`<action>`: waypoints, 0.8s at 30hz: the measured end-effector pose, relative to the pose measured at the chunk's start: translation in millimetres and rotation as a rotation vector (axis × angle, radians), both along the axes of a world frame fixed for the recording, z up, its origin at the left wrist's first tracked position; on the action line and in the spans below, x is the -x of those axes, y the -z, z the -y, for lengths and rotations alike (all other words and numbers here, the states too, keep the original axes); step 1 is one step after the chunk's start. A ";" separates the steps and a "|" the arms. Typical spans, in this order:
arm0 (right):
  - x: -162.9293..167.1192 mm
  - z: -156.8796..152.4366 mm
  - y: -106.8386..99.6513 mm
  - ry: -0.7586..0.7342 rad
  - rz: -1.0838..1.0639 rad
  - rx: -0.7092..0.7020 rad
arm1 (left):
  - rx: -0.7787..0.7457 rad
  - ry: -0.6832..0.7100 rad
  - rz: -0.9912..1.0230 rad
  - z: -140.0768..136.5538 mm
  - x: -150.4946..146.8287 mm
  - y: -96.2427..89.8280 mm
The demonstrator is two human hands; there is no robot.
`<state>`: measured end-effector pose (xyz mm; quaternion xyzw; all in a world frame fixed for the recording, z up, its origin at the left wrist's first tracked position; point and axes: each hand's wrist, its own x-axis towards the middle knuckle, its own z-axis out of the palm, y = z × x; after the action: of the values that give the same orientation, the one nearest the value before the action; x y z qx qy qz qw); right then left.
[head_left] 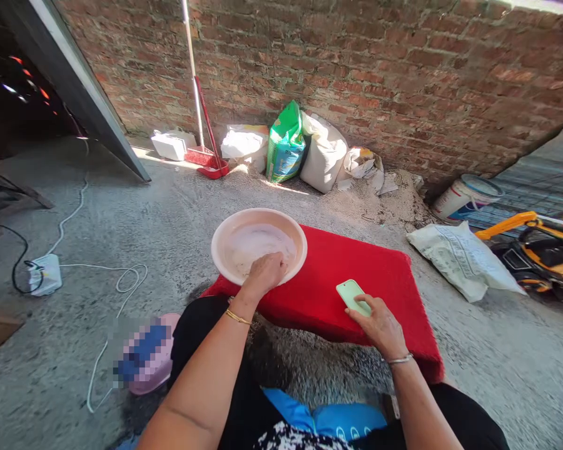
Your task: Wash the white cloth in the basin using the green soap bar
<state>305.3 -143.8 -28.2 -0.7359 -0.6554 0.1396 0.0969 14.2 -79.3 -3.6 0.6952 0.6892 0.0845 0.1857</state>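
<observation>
A left hand [266, 274], a gold bangle [238, 317] at its wrist, curls its fingers over the near-right side of a pale pink basin [223, 253] of cloudy water; whether it has hold of anything, or touches the water, cannot be told. Behind the basin stands a green rice bag [286, 147]. To the basin's right stretches a table [356, 250] draped in red cloth. Over the cloth, right of the basin and closer to the person, is a pale green case [349, 290], phone-like in outline, its long axis set on a diagonal: the far end points away from the person and leans toward the basin's side, the near end comes back to the right. There the right hand [378, 322], only slightly parted, pinches it between thumb and fingers; whether the case rests on the cloth or is just clear of it is uncertain. Work appears under way rather than finished, with the basin filled and the case in the fingers' grip; how much remains cannot be judged. Farther right of the basin lie a white sack [464, 256] and an orange-and-black machine [539, 256], partly out of frame.
</observation>
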 end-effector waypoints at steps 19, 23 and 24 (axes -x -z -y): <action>-47.9 20.7 15.9 0.159 -0.053 0.037 | -0.599 -0.373 0.352 2.3 30.8 -17.6; -39.4 21.3 13.6 0.126 -0.026 0.029 | -0.320 -0.285 0.252 -1.2 32.1 -12.7; -36.1 21.0 14.5 0.107 -0.029 0.017 | -0.215 -0.236 0.212 -1.4 31.5 -10.9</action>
<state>341.4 -164.8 -42.7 -0.7686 -0.6125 0.1503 0.1073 -17.3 -77.9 7.3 0.6127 0.7294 0.2516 0.1710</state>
